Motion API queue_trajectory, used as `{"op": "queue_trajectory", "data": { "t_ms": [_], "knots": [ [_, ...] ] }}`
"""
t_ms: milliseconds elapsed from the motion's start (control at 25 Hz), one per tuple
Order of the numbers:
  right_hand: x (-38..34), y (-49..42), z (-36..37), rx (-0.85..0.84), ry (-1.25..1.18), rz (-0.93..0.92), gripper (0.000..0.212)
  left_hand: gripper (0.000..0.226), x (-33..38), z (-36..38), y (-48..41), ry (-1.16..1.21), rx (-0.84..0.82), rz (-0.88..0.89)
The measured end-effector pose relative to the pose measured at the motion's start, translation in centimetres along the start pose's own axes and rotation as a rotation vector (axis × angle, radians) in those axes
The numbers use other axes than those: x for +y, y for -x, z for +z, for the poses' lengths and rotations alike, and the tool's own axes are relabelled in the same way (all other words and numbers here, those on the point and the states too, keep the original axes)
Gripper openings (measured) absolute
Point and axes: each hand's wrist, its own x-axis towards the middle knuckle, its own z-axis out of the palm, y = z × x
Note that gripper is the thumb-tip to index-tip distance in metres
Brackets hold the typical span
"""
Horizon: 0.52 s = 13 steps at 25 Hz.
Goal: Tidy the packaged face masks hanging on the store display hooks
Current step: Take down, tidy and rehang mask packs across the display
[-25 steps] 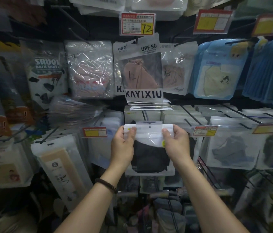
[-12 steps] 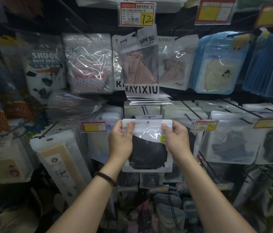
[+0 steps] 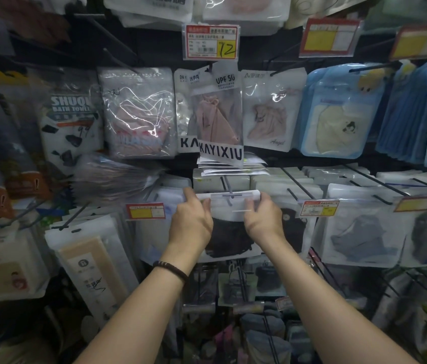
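Note:
A clear packet with a black face mask hangs in front of me at the middle of the display. My left hand grips its upper left corner and my right hand grips its upper right corner. The packet's white top strip sits on a dark metal hook that pokes through its hang hole. Behind it on the same hook are more white-topped packets. Above hangs a pink mask packet marked KAYIXIU.
Rows of packaged masks hang on hooks all around: blue packets at upper right, grey mask packets at right, bath towel packs at left. Price tags stick out on hook ends. Wire racks stand at lower right.
Both hands have pushed the black mask packet back onto the hook; the hook tip now shows through its hang hole. The camera view has shifted slightly downward.

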Motion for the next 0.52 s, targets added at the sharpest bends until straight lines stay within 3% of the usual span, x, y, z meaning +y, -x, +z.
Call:
{"op": "queue_trajectory", "data": {
  "t_ms": [120, 280, 440, 520],
  "knots": [
    [-0.1, 0.2, -0.7, -0.013, 0.063, -0.057, 0.042, 0.044, 0.2, -1.0, -0.4, -0.207, -0.027, 0.051],
    [-1.0, 2.2, -2.1, -0.012, 0.072, -0.119, 0.061, 0.04, 0.8, -2.6, 0.3, -0.175, -0.034, 0.107],
    [-2.0, 4.2, -3.8, 0.038, 0.056, -0.302, 0.049, 0.02, 2.1, -5.2, 1.2, -0.18, -0.18, 0.109],
    [-2.8, 4.8, -5.2, 0.103, -0.002, -0.386, 0.035, 0.018, 2.8, -7.5, 1.3, -0.184, -0.173, 0.166]
  ]
}}
